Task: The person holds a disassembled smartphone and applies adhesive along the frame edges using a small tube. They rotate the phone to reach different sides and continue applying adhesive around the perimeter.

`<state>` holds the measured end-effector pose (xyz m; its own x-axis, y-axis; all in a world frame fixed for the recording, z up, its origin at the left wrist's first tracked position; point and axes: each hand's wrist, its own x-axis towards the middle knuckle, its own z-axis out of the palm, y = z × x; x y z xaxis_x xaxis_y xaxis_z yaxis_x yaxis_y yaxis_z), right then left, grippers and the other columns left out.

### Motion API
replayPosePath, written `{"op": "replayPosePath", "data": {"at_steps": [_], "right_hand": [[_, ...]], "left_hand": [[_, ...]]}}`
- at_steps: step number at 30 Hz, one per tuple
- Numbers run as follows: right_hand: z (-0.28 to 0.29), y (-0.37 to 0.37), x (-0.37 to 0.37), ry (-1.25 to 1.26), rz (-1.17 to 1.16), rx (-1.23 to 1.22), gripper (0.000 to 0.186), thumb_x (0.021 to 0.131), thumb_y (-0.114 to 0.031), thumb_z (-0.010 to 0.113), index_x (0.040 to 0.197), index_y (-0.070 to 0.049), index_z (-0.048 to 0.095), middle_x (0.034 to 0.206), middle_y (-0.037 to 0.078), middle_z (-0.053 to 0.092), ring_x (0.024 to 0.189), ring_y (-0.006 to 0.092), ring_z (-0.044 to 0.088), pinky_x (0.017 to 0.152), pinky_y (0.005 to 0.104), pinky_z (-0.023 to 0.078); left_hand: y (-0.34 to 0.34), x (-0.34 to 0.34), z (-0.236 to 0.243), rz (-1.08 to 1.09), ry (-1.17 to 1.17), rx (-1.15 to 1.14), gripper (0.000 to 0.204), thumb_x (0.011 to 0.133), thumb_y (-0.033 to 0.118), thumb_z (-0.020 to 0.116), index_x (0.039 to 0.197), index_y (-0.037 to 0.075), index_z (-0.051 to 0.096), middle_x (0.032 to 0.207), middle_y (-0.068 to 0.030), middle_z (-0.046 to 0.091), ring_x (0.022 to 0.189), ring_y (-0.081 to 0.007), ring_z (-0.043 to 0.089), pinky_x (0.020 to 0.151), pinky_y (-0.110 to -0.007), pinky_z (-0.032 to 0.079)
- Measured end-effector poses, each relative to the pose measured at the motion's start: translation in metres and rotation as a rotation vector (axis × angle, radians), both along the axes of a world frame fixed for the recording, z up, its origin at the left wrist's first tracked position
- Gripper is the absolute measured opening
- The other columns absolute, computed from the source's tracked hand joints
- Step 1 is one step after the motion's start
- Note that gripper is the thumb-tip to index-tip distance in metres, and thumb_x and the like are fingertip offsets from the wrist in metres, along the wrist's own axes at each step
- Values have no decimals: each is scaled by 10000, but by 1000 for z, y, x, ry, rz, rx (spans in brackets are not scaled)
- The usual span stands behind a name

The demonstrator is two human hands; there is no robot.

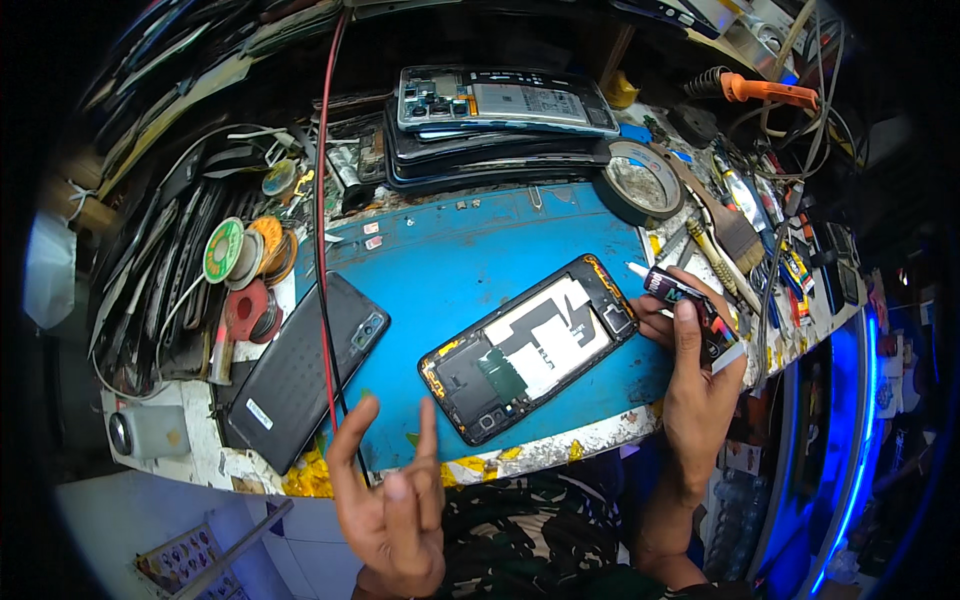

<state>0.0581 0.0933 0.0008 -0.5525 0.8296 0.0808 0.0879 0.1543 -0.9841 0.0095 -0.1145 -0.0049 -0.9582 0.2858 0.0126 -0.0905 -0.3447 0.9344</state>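
Note:
A phone with its back off (545, 345) lies aslant on the blue work mat (440, 260), its inside facing up and orange patches at its ends. My right hand (692, 365), just right of it, grips a small dark glue bottle (672, 288) whose white nozzle points up and to the left. My left hand (395, 505) hangs at the near edge of the mat, empty, with fingers apart. Left of the opened phone rests a black phone back cover (305, 375) with a camera window and a white label. Its underside is hidden.
Several opened phones (500, 105) are stacked at the back. A tape roll (640, 182) and a brush (728, 235) lie at the right. Solder spools (224, 250) stand at the left. A red and black cable (322, 190) hangs across the mat and cover.

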Motion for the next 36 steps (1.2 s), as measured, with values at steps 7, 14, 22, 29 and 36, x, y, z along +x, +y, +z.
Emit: {"op": "replayPosePath", "data": {"at_steps": [7,14,22,29,36], "right_hand": [[2,-16,30,41,138,-144,263,984,-68,500,1203,50,582,1108,153,644,984,196,661,840,277,519],[3,-24,48,4,262,-116,261,967,-52,527,1200,48,587,1101,166,654,988,205,663,857,294,513],[6,41,19,11,429,-285,237,915,-148,659,1070,32,650,825,69,666,702,92,612,633,226,505],[-6,61,1,-184,566,-55,314,928,-299,643,928,14,663,727,33,649,621,65,573,557,227,461],[-14,77,-12,-47,662,13,234,983,-200,544,1026,8,642,752,35,656,630,67,576,549,209,464]], "left_hand": [[12,-26,2,178,31,173,459,1007,94,373,1410,-89,254,534,98,197,484,-23,215,1115,-512,292],[4,-50,2,156,64,-9,453,1009,95,363,1402,-104,259,534,90,187,498,-17,201,1107,-489,312],[25,-20,7,-279,940,-935,493,790,170,751,1199,-49,584,757,-65,459,590,-190,378,560,-327,347],[49,-10,5,-503,1277,-912,506,765,374,771,1119,24,683,676,-14,331,605,-189,353,521,-326,283],[36,-9,-13,-366,1288,-846,462,722,365,814,1049,51,723,650,4,298,599,-172,332,568,-346,308]]}}
